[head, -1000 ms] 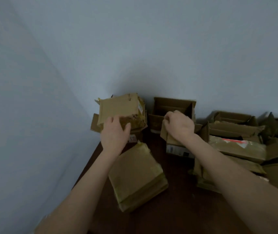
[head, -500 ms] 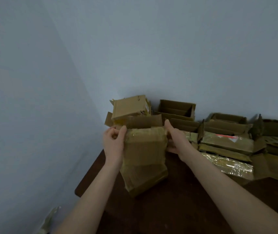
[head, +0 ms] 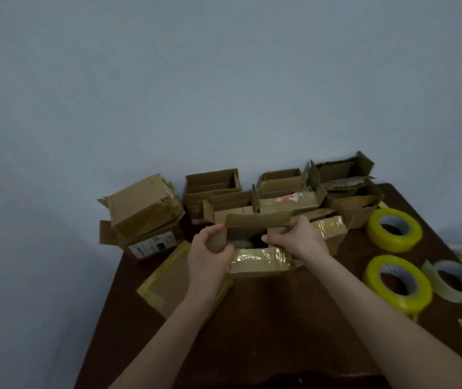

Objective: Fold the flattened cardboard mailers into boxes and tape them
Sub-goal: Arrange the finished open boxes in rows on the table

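Both hands work on one cardboard mailer (head: 260, 261) at the middle of the dark desk (head: 280, 338). The mailer is partly opened into a box shape. The left hand (head: 210, 255) grips its left end, with the fingers curled round the side flap and the thumb lying against the front wall. The right hand (head: 298, 240) grips the right end, its fingers curled over the top edge and the thumb pointing inward across the opening. The mailer's rear flap (head: 258, 220) stands upright behind the hands, and its front wall is covered in shiny tape. I cannot tell whether its bottom rests on the desk or is held just above it.

Under the left forearm, near the desk's left edge, lies a stack of flattened mailers (head: 165, 284) with yellow-taped edges. A row of open boxes (head: 213, 183) stands along the wall, and a tilted closed box (head: 143, 209) sits on another at the left. On the right lie the far yellow tape roll (head: 392, 244) and the near yellow tape roll (head: 409, 303). A pale roll (head: 461, 296) lies just beside the near one.
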Available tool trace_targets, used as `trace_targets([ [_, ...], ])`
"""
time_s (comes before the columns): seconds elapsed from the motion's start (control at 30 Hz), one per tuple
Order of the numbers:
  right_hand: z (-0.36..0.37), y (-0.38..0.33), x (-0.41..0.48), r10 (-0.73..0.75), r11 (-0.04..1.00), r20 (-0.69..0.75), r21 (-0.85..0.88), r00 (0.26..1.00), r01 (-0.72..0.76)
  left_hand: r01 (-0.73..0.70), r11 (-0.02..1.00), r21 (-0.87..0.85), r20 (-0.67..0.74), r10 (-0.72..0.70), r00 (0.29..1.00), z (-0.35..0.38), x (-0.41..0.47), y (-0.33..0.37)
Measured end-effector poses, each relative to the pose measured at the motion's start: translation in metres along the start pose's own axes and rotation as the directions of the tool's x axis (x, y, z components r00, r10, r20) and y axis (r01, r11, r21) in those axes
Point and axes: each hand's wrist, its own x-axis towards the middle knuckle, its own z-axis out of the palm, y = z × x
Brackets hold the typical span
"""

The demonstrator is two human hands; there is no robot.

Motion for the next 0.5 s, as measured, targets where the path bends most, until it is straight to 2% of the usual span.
trace_targets([
  [0.1, -0.009, 0.016, -0.007, 0.043, 0.993, -0.047, -0.110, 0.998, -0.048, 0.012, 1.000, -0.004, 0.063, -0.012, 0.998, 0.011, -0.013, 0.002],
  [0.2, -0.019, 0.027, -0.010, 0.084, 0.986, -0.007, -0.147, 0.996, -0.084, 0.064, 0.998, 0.000, 0.163, -0.063, 0.985, 0.022, -0.025, 0.002],
  [0.33, -0.018, 0.038, -0.014, 0.120, 0.942, 0.070, -0.322, 0.990, -0.091, 0.142, 0.990, 0.009, 0.222, -0.140, 0.965, 0.039, -0.046, -0.007],
  [0.43, -0.015, 0.049, -0.012, 0.093, 0.966, 0.198, -0.256, 0.976, -0.040, 0.197, 0.978, 0.071, 0.200, -0.207, 0.958, 0.042, -0.048, -0.023],
  [0.5, -0.011, 0.050, -0.008, 0.011, 0.984, 0.247, -0.175, 0.969, 0.034, 0.185, 0.978, 0.095, 0.146, -0.198, 0.969, 0.038, -0.041, -0.028],
])
